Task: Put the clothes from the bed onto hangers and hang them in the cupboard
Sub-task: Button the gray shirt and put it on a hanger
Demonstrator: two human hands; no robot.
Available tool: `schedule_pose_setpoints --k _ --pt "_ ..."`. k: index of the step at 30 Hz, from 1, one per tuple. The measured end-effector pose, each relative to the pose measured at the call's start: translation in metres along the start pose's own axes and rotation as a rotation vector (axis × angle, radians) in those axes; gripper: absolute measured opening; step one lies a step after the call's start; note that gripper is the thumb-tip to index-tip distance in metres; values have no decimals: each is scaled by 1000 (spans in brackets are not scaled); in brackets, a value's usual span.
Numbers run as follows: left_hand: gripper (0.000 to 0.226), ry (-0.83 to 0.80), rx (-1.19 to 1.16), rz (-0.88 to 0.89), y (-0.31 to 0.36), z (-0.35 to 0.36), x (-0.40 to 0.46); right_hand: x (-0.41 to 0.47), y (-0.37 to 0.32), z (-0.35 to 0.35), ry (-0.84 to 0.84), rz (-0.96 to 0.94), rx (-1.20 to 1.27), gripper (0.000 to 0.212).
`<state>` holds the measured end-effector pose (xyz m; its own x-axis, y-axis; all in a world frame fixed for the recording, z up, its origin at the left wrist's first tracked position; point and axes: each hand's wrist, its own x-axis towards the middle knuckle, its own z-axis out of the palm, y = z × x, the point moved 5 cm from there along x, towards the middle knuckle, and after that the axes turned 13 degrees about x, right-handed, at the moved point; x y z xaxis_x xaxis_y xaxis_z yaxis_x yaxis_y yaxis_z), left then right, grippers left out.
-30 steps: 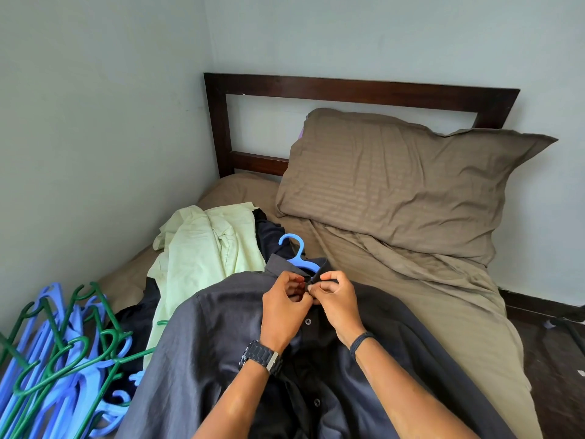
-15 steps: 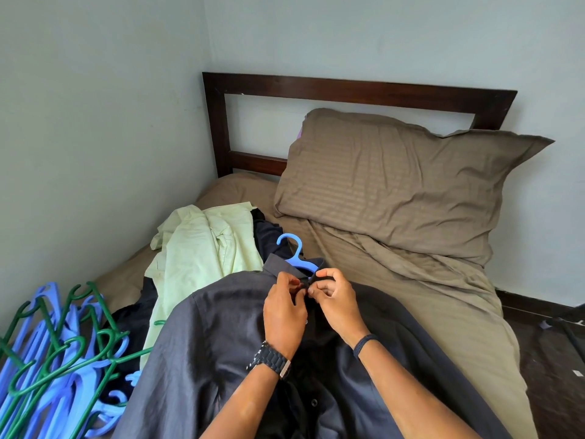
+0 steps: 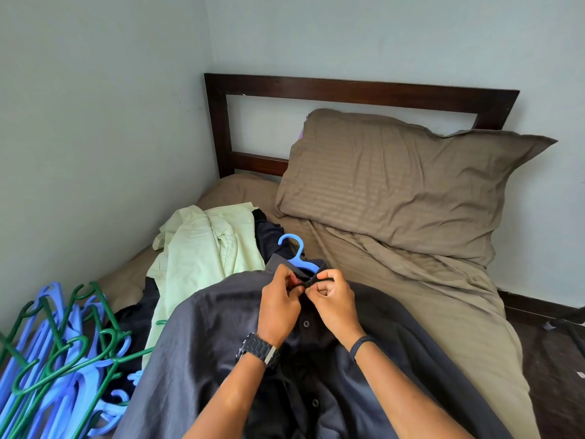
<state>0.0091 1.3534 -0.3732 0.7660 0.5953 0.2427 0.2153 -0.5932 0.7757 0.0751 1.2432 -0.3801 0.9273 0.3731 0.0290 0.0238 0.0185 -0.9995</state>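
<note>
Head view: my left hand (image 3: 280, 304) and right hand (image 3: 335, 299) have stayed pinching the collar of the dark shirt (image 3: 205, 343) on the bed (image 3: 443, 312), blue hanger (image 3: 297, 255) inside; top button looks almost done, hanging comes next

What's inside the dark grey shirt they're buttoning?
A blue hanger: its hook and a bit of its shoulder stick out past the collar of the dark grey shirt. The rest is covered by cloth. The left hand and right hand pinch the collar.
</note>
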Motion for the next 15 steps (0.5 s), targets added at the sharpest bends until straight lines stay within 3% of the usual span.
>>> schedule_pose_setpoints --k 2,7,11,13,15 --pt "20 -5 -20 20 2 -1 1 5 -1 -2 -43 46 -1 25" --pt "30 -108 -333 -252 -8 7 8 11 -4 -3 -147 18 -74 14" --pt "30 -199 -526 -340 -14 11 11 9 -10 -2 -171 -62 -69 11" --pt "28 -212 -488 -322 -15 10 10 10 -10 -3 -136 -132 -185 22" --pt "25 -193 -293 -263 -15 6 8 13 -8 -4 -105 -173 -363 28"
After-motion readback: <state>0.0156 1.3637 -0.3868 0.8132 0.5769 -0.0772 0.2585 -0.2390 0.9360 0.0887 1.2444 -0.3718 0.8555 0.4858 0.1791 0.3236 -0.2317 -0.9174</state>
